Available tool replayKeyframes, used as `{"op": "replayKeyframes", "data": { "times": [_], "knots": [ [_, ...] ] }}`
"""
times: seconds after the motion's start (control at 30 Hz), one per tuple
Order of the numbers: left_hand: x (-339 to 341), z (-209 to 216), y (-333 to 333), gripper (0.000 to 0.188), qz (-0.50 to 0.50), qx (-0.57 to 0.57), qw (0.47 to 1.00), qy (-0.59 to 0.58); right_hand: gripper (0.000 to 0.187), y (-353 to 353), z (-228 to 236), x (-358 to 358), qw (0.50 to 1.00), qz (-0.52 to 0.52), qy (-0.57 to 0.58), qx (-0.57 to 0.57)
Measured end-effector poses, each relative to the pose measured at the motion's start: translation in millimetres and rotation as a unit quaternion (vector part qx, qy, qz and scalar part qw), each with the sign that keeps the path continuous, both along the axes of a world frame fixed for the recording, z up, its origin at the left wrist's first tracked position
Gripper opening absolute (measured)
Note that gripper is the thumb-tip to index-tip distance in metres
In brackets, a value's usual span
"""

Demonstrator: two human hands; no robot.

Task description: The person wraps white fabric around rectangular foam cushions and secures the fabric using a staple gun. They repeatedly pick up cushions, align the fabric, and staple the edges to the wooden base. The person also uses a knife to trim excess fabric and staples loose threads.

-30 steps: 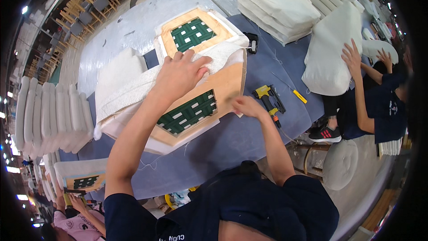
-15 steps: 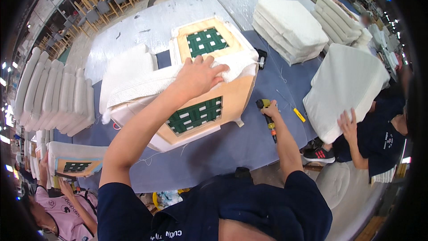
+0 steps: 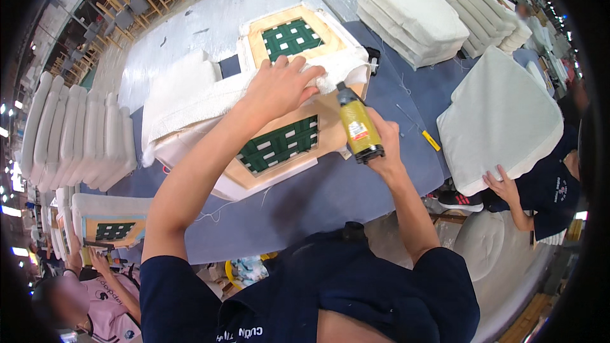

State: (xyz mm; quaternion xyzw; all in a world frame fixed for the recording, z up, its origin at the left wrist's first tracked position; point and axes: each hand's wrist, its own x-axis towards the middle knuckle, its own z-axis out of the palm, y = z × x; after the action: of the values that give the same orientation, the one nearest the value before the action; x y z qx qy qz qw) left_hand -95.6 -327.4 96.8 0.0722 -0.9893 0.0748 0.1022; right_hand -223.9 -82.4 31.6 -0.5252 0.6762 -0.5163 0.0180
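White fabric (image 3: pixel 210 98) is pressed flat w/ left hand (image 3: pixel 279 86), fingers spread wide, on wooden seat frame (image 3: pixel 279 143) at table centre. Yellow staple gun (image 3: pixel 357 126), just right of frame, is gripped by right hand (image 3: pixel 381 149), fingers wrapped round it.

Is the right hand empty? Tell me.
No, the right hand grips a yellow staple gun over the wooden seat frame.

Seat frame (image 3: pixel 279 146) on table (image 3: pixel 330 197), cushion stack (image 3: pixel 413 19) behind, right
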Motion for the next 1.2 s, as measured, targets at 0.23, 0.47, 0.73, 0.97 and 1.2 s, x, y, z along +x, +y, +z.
{"op": "replayKeyframes", "data": {
  "times": [0.23,0.47,0.73,0.97,1.2],
  "knots": [
    [-1.2,2.1,2.6,0.049,-0.005,-0.003,1.0,0.005,0.081,-23.2,5.8,-2.7,0.991,0.039,0.117,0.041],
    [-0.8,3.4,5.5,0.048,0.01,0.004,1.0,-0.005,0.072,-26.0,8.6,-8.7,0.988,0.045,0.126,0.074],
    [15.6,9.9,-8.5,0.042,0.017,0.057,0.998,0.009,0.056,-23.8,-17.6,-7.7,0.998,0.032,0.031,0.045],
    [36.8,21.8,-15.9,0.032,0.02,0.158,0.984,0.081,0.051,77.9,-191.4,-70.4,0.936,-0.174,-0.058,0.301],
    [105.5,53.7,12.6,0.033,0.086,0.143,0.981,0.101,0.059,117.9,-333.2,-13.6,0.863,-0.325,-0.054,0.382]
  ]
}}
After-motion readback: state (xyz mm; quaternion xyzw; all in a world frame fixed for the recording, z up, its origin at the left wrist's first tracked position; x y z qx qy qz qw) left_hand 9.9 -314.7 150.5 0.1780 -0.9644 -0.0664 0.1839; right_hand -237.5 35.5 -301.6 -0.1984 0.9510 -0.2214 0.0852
